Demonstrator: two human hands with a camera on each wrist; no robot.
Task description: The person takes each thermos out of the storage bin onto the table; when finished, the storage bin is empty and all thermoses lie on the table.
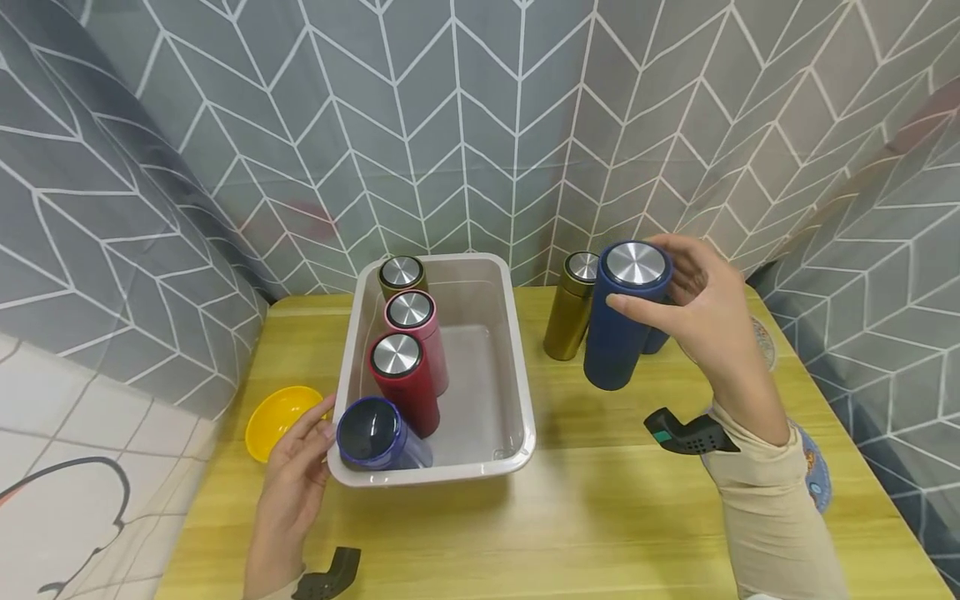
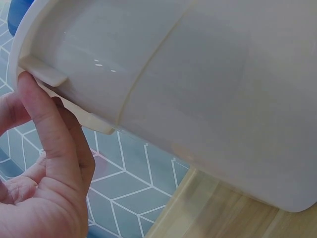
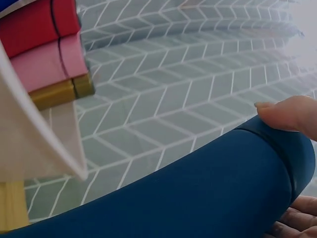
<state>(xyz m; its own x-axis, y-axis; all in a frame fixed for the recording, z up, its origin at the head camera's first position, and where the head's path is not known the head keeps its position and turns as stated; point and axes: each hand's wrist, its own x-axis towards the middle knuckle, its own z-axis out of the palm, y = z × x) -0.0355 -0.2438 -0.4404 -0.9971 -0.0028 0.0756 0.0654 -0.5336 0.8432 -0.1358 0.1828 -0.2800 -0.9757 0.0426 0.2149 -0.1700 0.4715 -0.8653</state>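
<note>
The right hand [image 1: 708, 304] grips the blue bottle [image 1: 615, 343] high, right of the bin [image 1: 521, 358], so it could swing into the gold bottle [image 1: 566, 321], while the left hand [image 1: 295, 462] touches the bin, whether gripping I cannot tell.

A dark blue, silver-topped flask [image 1: 619, 333], cap up, to the right of a pale, open-topped rectangular bin [image 1: 474, 392].

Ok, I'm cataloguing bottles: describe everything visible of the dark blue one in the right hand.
The dark blue bottle is a smooth, matte cylinder; a seam marks its closed lid, topped by a shiny, metallic disc. Roughly upright, right of the bin, it is held near the top by the right hand.
</note>
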